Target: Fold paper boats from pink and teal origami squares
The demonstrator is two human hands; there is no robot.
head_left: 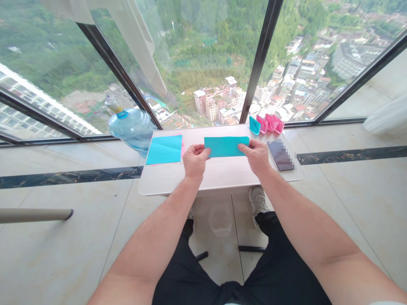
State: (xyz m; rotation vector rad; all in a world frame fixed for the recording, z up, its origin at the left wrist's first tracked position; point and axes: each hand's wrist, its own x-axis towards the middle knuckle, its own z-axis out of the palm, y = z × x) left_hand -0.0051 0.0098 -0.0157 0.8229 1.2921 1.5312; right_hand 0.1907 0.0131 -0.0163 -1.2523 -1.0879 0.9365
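Note:
A folded teal paper sheet (226, 146) lies flat on the small white table (219, 178). My left hand (194, 159) pinches its left edge and my right hand (256, 156) pinches its right edge, both with fingers closed on the paper. A stack of flat sheets (164, 149), teal on top with pink beneath, rests to the left of my left hand. At the table's far edge stand folded paper pieces: one teal (254, 125) and several pink (271, 123).
A dark phone (280, 155) lies right of my right hand. A large blue water jug (132, 127) stands on the floor by the table's left corner. Floor-to-ceiling windows rise just behind the table. A grey bar (34, 214) juts in at left.

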